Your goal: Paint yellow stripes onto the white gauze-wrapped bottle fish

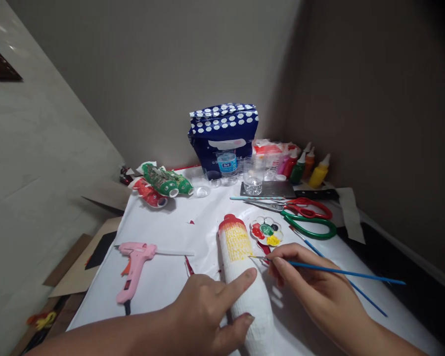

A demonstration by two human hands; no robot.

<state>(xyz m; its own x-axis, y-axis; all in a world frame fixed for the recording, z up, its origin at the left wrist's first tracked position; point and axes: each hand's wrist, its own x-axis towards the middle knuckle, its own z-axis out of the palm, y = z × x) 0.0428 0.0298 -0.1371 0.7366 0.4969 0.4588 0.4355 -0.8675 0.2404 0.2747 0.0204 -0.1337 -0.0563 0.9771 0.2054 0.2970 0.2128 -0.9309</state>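
A bottle-shaped form wrapped in white ribbed material lies on the white-covered table, its neck pointing away from me. Red paint covers its neck end, with a band of yellow streaks below. My left hand lies across the form and grips it, index finger stretched over the top and thumb lower down. Between the fingers of my right hand is a thin blue paintbrush, its tip touching the edge of the yellow band. Just beyond that hand sits a flower-shaped palette with red, green, yellow and black paint.
On the left lies a pink glue gun; behind it are painted fish-like bottles. Scissors, a second paintbrush and a knife lie right. Clear cups, paint bottles and a blue bag stand behind.
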